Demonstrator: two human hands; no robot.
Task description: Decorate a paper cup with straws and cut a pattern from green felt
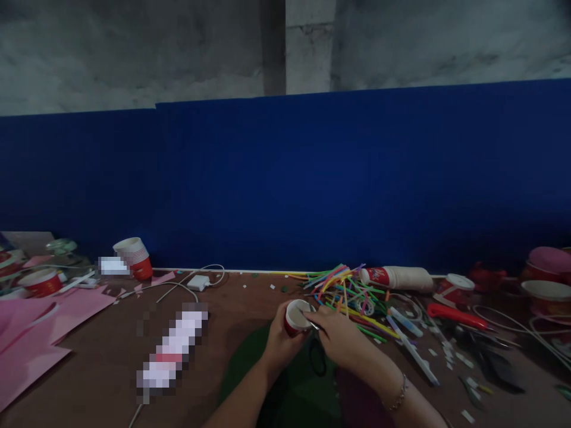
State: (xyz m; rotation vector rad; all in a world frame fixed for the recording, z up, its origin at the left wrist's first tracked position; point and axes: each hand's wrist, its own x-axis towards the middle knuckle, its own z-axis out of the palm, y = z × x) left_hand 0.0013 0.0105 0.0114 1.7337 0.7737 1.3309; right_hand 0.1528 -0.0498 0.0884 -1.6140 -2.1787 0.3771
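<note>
Near the front edge of the table, my left hand (pixel 279 336) is wrapped around a red and white paper cup (pixel 295 324), its open mouth turned up toward me. My right hand (pixel 334 334) is closed on a pair of scissors (pixel 317 358); a black handle loop hangs below the fingers. The metal part of the scissors shows at the cup's right rim, beside my right fingers. Whether a blade goes into the cup wall is too small to tell.
Colourful pipe cleaners (pixel 345 291) are heaped behind my right hand. A stack of paper cups (pixel 401 277) lies behind them. Right are a red-handled tool (pixel 459 316), a pen-like white stick (pixel 414 351) and paper scraps. Left are pink paper (pixel 66 315), a charger (pixel 198 282) and a cup stack (pixel 136 258).
</note>
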